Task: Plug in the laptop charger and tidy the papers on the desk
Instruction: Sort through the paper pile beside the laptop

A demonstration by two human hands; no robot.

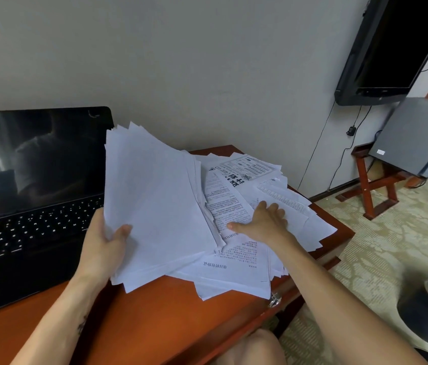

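Gripping a sheaf [155, 201], long axis toward the wall [207, 75], left hand [102, 248] fingers curl; right hand [263, 222] fingers straight on loose papers [247, 270]

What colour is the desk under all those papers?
The desk is a reddish-brown, glossy wood. The head view shows it best, just below the papers.

Wall TV [381, 43], grey cabinet [415, 135], black bin [426, 314]

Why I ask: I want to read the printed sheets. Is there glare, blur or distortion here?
Head view: light is soft and even, faint shadow beneath the stack gripped by the left hand; the dark laptop screen shows dim reflections; the wide lens tilts the television at the edge; small print on the loose sheets is too soft to read, only headings show.
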